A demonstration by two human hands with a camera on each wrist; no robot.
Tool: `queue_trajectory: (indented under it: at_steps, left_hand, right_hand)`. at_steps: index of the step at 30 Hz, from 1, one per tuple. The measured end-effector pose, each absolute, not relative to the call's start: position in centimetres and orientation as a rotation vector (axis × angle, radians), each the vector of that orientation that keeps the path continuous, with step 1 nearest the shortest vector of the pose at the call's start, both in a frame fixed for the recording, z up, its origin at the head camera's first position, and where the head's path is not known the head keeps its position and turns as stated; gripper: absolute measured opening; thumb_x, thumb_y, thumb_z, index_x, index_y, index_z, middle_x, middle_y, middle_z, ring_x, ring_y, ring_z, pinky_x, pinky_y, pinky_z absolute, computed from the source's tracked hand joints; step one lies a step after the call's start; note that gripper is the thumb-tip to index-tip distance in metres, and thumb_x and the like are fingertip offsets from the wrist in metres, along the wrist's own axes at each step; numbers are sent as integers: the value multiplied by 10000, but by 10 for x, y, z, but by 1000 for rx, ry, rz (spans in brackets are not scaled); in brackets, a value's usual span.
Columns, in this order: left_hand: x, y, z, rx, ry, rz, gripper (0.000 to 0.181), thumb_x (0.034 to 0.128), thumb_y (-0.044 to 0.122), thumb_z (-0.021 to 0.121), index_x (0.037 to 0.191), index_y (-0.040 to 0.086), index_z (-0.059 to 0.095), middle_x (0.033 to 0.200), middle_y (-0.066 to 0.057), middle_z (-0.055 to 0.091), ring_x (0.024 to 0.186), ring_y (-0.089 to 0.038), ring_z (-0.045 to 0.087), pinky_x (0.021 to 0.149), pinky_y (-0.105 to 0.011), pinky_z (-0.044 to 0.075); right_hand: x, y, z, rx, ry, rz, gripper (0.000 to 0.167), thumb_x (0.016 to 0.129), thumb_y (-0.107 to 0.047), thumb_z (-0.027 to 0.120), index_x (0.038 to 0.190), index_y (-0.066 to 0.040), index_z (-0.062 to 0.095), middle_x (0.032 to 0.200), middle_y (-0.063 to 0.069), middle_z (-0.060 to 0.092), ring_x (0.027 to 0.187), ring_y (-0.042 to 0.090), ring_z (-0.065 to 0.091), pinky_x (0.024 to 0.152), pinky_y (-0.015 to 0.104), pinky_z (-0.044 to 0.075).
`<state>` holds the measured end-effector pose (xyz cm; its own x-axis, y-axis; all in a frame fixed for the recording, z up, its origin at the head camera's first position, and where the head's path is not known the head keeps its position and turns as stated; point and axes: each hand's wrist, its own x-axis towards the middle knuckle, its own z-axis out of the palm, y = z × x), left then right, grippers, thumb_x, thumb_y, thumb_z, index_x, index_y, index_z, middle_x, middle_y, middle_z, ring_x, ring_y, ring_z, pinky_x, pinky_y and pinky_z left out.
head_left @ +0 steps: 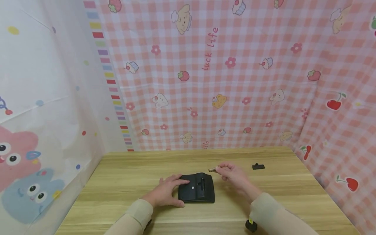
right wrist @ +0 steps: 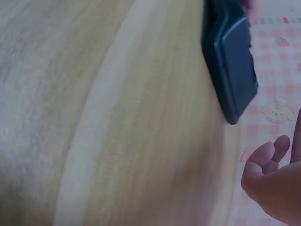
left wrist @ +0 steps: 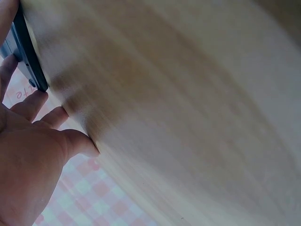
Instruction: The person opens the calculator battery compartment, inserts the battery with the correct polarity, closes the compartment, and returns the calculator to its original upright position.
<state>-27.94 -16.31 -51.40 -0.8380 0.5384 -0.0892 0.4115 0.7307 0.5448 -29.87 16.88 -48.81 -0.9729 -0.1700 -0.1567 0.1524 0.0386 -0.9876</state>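
A flat black device [head_left: 189, 192], which looks like a calculator lying face down, rests on the wooden table with a narrow battery slot [head_left: 202, 184] uncovered on its raised part. My left hand [head_left: 167, 192] lies at its left side, with spread fingers touching its back and the thumb by the near left corner. Just beyond the device's far right corner, my right hand [head_left: 233, 176] pinches a small cylindrical battery [head_left: 212, 169] between thumb and fingers, above the table. In the right wrist view the device's side [right wrist: 235, 66] shows, but the battery is hidden.
A small black piece [head_left: 258, 166], apparently the battery cover, lies on the table [head_left: 276, 195] to the right of the right hand. Patterned cloth [head_left: 205, 117] hangs behind the table and along both sides. A black strapped item [head_left: 251, 225] shows under the right wrist.
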Motion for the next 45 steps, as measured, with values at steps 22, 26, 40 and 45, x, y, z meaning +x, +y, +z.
queue_trajectory:
  at_steps: [22,26,40,45]
  left_hand:
    - [-277,-161,-509,747,2688,773,831,832,458,919,1563,342,543,1744,-171,325,1611,-482,284,1193,-881,99]
    - [-278,-161,-509,753,2690,768,828,832,463,918,1561,349,543,1742,-170,329,1610,-475,289,1194,-878,105]
    - [-278,-163,-513,741,2681,778,830,829,457,920,1561,348,544,1743,-166,329,1613,-478,278,1195,-878,92]
    - [-279,-163,-513,746,2685,773,831,827,466,920,1560,353,544,1740,-172,331,1607,-472,293,1189,-883,94]
  right_hand:
    - [-298,139,-498,-44,2333,-1701,316,959,-196,805,1190,0,717,1029,62,816,824,153,626,726,320,534]
    - [-300,135,-496,-81,2402,-1621,292,949,-195,817,1168,-25,726,1001,52,793,877,158,656,731,308,517]
    - [-298,122,-485,-269,2669,-1321,138,940,-163,833,1046,-113,760,927,20,766,825,126,673,694,277,537]
    - [-300,119,-485,-337,2718,-1259,121,936,-160,835,1043,-130,787,911,5,764,812,118,668,689,276,549]
